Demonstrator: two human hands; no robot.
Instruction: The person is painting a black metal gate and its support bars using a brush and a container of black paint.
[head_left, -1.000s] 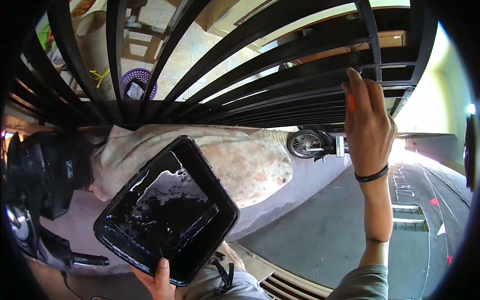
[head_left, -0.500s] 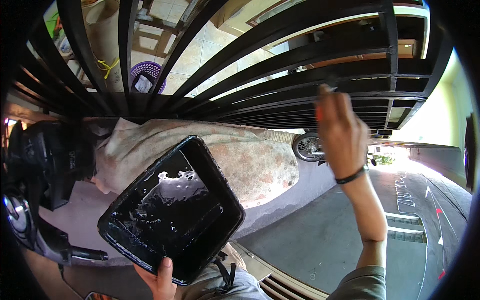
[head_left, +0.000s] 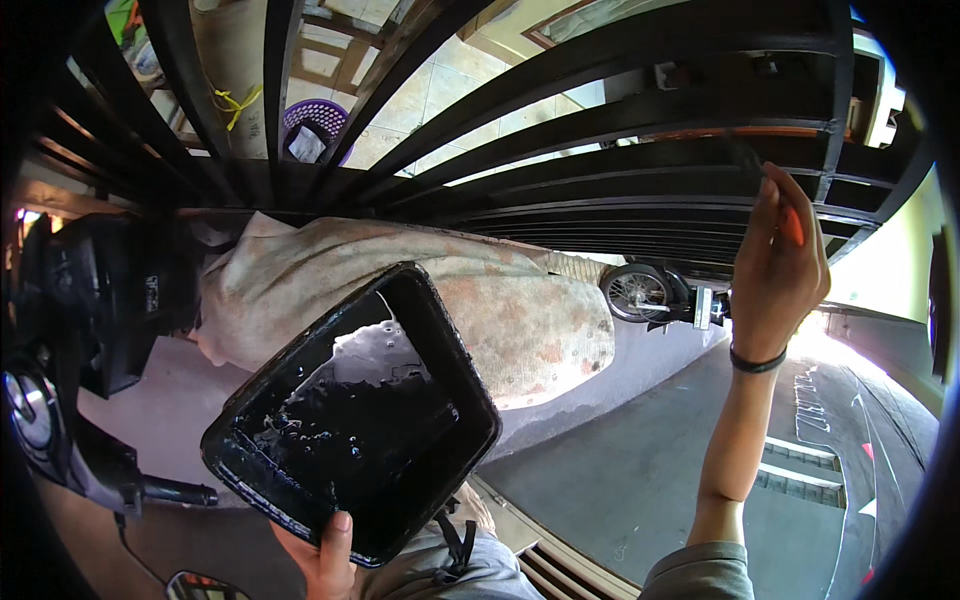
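Note:
My left hand point(head_left: 325, 560) grips the near edge of a black rectangular tray point(head_left: 440, 325), its thumb over the rim. Glossy black paint point(head_left: 330, 440) lies in the tray, with light reflecting off it. My right hand point(head_left: 778, 245), a dark band on its wrist, is raised at the right with fingers closed round a paintbrush point(head_left: 790, 226). The brush has an orange-red handle, and its dark, blurred head points up and left at the bars of a black metal fence point(head_left: 280, 90). Whether the bristles touch a bar, I cannot tell.
A stained, patterned cloth point(head_left: 530, 325) is draped along the fence's foot. A dark motorbike point(head_left: 90, 310) stands at the left, and another motorbike's wheel point(head_left: 638, 292) shows beyond the cloth. Behind the bars sits a purple basket point(head_left: 325, 112). Grey pavement point(head_left: 620, 480) stretches to the right.
My right hand has moved right along the fence with the paintbrush, and more of the orange-red handle shows. The tray stays in my left hand. The view has shifted slightly.

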